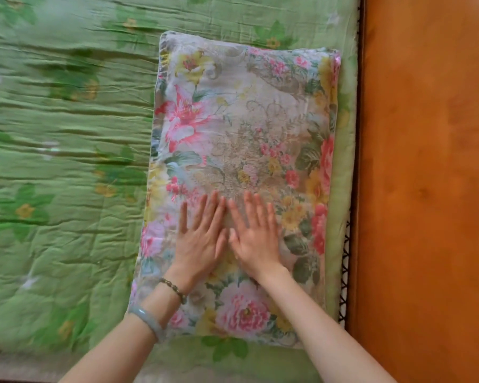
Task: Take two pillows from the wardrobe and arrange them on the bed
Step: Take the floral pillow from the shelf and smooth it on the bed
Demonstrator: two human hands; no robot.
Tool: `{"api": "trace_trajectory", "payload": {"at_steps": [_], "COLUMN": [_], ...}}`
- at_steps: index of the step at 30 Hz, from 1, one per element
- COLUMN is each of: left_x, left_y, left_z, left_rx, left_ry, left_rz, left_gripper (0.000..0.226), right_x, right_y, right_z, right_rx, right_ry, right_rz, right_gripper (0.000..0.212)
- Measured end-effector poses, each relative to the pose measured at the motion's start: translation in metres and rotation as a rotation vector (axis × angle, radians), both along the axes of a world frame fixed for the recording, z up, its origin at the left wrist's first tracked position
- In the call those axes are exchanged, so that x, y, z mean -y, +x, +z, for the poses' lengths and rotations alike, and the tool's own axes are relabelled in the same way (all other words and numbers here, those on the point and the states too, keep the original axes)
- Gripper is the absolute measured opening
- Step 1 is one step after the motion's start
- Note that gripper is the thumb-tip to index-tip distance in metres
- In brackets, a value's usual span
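Observation:
One flowered pillow (pixel 241 134) in pink, yellow and grey lies flat on the bed's green quilt (pixel 61 161), its long side running along the bed's right edge. My left hand (pixel 202 236) and my right hand (pixel 253 233) rest palm down on the near half of the pillow, side by side, fingers spread and pointing away from me. Neither hand grips anything. A bead bracelet and a pale bangle sit on my left wrist. No second pillow is in view.
An orange-brown wooden board (pixel 426 175) runs along the right side of the bed. A dark woven strip (pixel 346 272) shows between the quilt's edge and the wood. The green quilt stretches wrinkled to the left of the pillow.

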State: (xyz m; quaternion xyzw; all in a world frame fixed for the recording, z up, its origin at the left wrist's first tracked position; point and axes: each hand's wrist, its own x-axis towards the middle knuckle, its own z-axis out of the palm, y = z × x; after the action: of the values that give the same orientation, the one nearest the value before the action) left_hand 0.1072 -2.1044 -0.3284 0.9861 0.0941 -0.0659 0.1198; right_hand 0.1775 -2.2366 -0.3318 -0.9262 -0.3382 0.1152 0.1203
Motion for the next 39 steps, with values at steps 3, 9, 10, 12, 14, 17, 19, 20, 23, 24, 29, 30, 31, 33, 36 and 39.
{"api": "trace_trajectory", "payload": {"at_steps": [3,9,10,12,14,17,19,20,23,24,29,30,31,33,36,39], "left_x": [-0.007,-0.053,-0.058,-0.068,-0.068,-0.031,0.011,0.031,0.053,0.047,-0.001,-0.01,-0.019,-0.031,-0.026,0.015], "left_y": [-0.027,-0.084,-0.093,-0.11,-0.117,-0.101,-0.089,-0.086,-0.091,-0.095,-0.142,-0.153,-0.164,-0.177,-0.185,-0.178], "left_z": [-0.015,-0.036,-0.038,-0.038,-0.032,-0.011,-0.003,-0.002,-0.009,-0.014,-0.041,-0.045,-0.046,-0.043,-0.029,-0.017], "left_rx": [-0.054,-0.174,-0.199,-0.245,-0.242,-0.071,0.011,0.015,-0.011,-0.011,-0.086,-0.109,-0.133,-0.176,-0.147,-0.032], "left_ry": [0.011,0.066,0.072,0.095,0.092,0.077,0.055,0.035,0.031,0.041,0.055,0.064,0.073,0.088,0.116,0.079], "left_rz": [0.032,0.148,0.179,0.269,0.412,0.373,0.17,0.08,-0.006,-0.017,-0.029,-0.008,0.012,0.058,0.149,0.035], "left_gripper": [0.064,0.069,0.069,0.07,0.07,0.066,0.063,0.063,0.061,0.06,0.065,0.068,0.07,0.073,0.073,0.065], "right_x": [0.02,0.108,0.121,0.14,0.143,0.099,0.056,0.038,0.026,0.035,0.121,0.14,0.156,0.179,0.169,0.119], "right_y": [-0.006,0.007,0.009,0.008,0.001,-0.027,-0.059,-0.076,-0.097,-0.096,-0.08,-0.078,-0.076,-0.077,-0.089,-0.117], "right_z": [-0.018,-0.038,-0.037,-0.032,-0.023,-0.003,0.003,0.002,-0.01,-0.016,-0.04,-0.041,-0.04,-0.034,-0.017,-0.007], "right_rx": [-0.007,-0.101,-0.128,-0.165,-0.145,-0.084,-0.051,-0.037,-0.01,0.002,0.038,0.02,-0.003,-0.036,0.004,0.085], "right_ry": [-0.128,-0.228,-0.22,-0.19,-0.12,0.051,0.122,0.117,0.019,-0.036,-0.214,-0.24,-0.263,-0.282,-0.148,0.054], "right_rz": [0.046,-0.077,-0.11,-0.207,-0.373,-0.425,-0.217,-0.112,0.02,0.043,0.077,0.039,-0.004,-0.102,-0.15,0.094], "right_gripper": [0.063,0.064,0.064,0.065,0.064,0.064,0.063,0.062,0.059,0.06,0.064,0.063,0.063,0.066,0.079,0.088]}}
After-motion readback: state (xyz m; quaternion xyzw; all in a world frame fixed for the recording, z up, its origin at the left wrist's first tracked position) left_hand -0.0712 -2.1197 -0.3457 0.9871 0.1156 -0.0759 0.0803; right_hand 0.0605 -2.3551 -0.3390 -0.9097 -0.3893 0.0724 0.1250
